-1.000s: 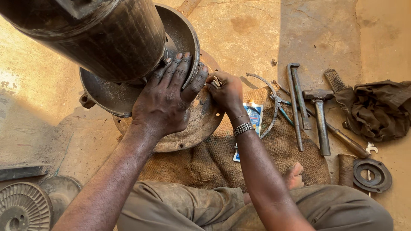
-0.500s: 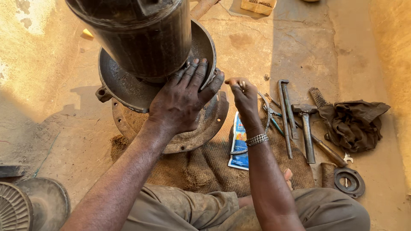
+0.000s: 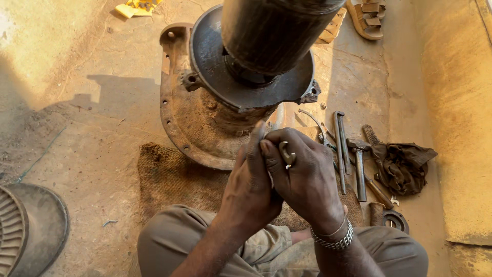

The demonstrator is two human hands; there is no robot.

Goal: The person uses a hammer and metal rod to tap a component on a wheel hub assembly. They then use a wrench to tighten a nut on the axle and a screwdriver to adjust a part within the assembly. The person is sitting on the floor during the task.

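Head view: both hands brought together low in centre frame, above the knees and a brown burlap sack (image 3: 174, 179) spread on the floor. Left hand (image 3: 251, 192) pressed against the right, fingers extended upward, grip not closed on anything visible; exact state cannot be told. Right hand (image 3: 307, 179) clenched around a small curved metal piece (image 3: 286, 152), pinched between thumb and forefinger, one end protruding above the knuckles. Metal bracelet (image 3: 335, 240) on the right wrist. Directly beyond the hands, a large rusty round flange (image 3: 187, 123) with bolt holes along its rim, resting on the sack edge and floor; on top of it a dark disc housing (image 3: 215, 66) carrying a dark cylinder (image 3: 271, 31) rising toward the camera. To the right on the floor: a hammer (image 3: 359, 164), a long flat steel tool (image 3: 340, 149), a dark crumpled rag (image 3: 405, 164), a small ring-shaped part (image 3: 394, 219). Finned round casting (image 3: 20, 231) at lower left. Sandal (image 3: 366, 18) at top right.
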